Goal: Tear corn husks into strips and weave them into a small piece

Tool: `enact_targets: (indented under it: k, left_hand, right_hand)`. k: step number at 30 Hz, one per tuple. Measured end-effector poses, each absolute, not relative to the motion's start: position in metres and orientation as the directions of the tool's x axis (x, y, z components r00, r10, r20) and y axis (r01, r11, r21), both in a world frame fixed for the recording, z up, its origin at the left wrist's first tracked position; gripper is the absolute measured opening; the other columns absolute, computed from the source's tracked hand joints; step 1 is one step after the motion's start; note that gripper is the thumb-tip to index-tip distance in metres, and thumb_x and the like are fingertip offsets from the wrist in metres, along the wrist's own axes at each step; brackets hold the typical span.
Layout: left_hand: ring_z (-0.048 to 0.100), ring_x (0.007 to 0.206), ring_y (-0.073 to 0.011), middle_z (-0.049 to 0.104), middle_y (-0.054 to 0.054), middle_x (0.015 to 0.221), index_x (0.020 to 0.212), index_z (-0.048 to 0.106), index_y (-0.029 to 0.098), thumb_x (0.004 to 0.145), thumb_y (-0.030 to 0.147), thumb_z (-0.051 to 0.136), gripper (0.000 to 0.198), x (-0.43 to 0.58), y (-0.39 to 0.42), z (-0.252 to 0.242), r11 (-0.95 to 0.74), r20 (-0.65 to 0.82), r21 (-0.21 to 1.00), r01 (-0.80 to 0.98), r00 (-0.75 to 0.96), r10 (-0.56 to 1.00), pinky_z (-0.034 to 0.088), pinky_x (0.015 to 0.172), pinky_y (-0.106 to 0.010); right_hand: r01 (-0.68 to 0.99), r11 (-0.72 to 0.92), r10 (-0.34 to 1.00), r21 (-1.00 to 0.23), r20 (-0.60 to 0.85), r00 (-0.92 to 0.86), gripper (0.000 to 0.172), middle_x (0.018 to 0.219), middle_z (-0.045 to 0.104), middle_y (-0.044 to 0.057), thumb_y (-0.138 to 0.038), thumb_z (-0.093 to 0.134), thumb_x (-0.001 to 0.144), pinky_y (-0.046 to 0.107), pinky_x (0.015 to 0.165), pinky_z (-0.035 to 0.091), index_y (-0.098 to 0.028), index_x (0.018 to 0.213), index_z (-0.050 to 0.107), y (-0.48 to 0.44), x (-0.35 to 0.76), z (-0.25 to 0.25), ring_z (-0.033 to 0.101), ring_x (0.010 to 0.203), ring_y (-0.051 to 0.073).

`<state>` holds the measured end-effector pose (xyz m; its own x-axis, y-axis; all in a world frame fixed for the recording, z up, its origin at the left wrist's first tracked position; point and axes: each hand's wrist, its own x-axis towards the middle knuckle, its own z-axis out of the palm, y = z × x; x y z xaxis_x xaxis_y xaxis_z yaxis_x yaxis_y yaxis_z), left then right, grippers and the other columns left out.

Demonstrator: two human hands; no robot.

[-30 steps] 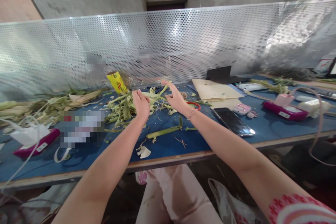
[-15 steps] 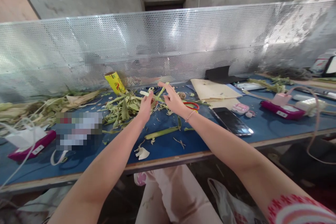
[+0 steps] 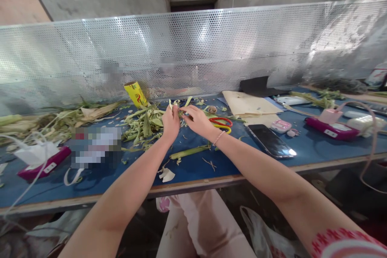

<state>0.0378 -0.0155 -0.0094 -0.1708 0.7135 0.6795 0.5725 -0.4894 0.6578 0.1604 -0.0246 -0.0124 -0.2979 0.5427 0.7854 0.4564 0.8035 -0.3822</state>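
My left hand (image 3: 171, 121) is closed on a pale green leaf strip (image 3: 188, 100) whose ends stick up above the fingers. Close against it, my right hand (image 3: 195, 120) pinches at the same strip, its thumb and fingertips nearly meeting the left fingers. Left of the hands lies a heap of green plant scraps (image 3: 144, 125). Scissors with red and yellow handles (image 3: 221, 121) rest just behind my right wrist, partly covered. A cut green stalk (image 3: 190, 152) lies on the blue table (image 3: 196, 169) below the hands, near a white peel piece (image 3: 167, 175).
A yellow tube (image 3: 135, 94) leans behind the heap. To the right are brown paper (image 3: 249, 104), a black phone (image 3: 270, 140), a pink case (image 3: 281, 125) and a purple power strip (image 3: 331, 129). Another purple strip (image 3: 45, 165) with cables sits left. A perforated metal screen (image 3: 211, 48) stands behind.
My hands have drawn closer together. The right fingers, raised along the strip before, are now bent down beside the left hand. More of the scissors' handles shows.
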Motion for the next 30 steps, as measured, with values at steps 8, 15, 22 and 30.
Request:
enact_targets:
  k: [8, 15, 22, 30]
  left_hand:
    - [0.053, 0.056, -0.0165, 0.053, -0.003, 0.057, 0.068, 0.048, 0.019, 0.087, 0.035, 0.031, 0.031, 0.036, -0.017, -0.002, -0.440, 0.707, 0.627, 0.644, -0.232, 0.669, 0.037, 0.058, -0.029]
    - [0.048, 0.052, -0.0146, 0.046, 0.000, 0.052, 0.066, 0.046, 0.019, 0.087, 0.037, 0.033, 0.030, 0.033, -0.015, 0.000, -0.469, 0.710, 0.639, 0.610, -0.235, 0.664, 0.035, 0.058, -0.028]
    - [0.043, 0.055, -0.0127, 0.042, 0.001, 0.055, 0.061, 0.040, 0.020, 0.084, 0.038, 0.040, 0.030, 0.033, -0.019, 0.006, -0.510, 0.732, 0.617, 0.600, -0.199, 0.652, 0.034, 0.060, -0.026]
    - [0.037, 0.052, -0.0110, 0.038, 0.002, 0.054, 0.059, 0.036, 0.020, 0.083, 0.042, 0.041, 0.033, 0.033, -0.020, 0.006, -0.552, 0.742, 0.628, 0.548, -0.209, 0.637, 0.031, 0.055, -0.025]
  right_hand:
    - [0.199, 0.772, 0.636, -0.604, 0.721, -0.276, 0.047, 0.117, 0.055, 0.005, -0.005, 0.042, 0.076, 0.030, 0.080, 0.049, -0.024, 0.118, 0.053, -0.019, 0.155, -0.013, 0.052, 0.106, 0.016]
    - [0.123, 0.697, 0.709, -0.707, 0.653, -0.265, 0.050, 0.122, 0.053, 0.005, -0.003, 0.043, 0.073, 0.027, 0.078, 0.049, -0.023, 0.119, 0.051, -0.022, 0.156, -0.008, 0.051, 0.105, 0.015]
    - [0.117, 0.649, 0.754, -0.752, 0.616, -0.230, 0.047, 0.120, 0.054, 0.004, -0.006, 0.044, 0.075, 0.026, 0.070, 0.050, -0.023, 0.118, 0.050, -0.026, 0.160, -0.002, 0.056, 0.084, 0.012]
    - [0.101, 0.649, 0.754, -0.754, 0.620, -0.219, 0.047, 0.119, 0.055, 0.004, -0.009, 0.043, 0.077, 0.028, 0.071, 0.051, -0.025, 0.121, 0.047, -0.026, 0.163, -0.002, 0.055, 0.084, 0.012]
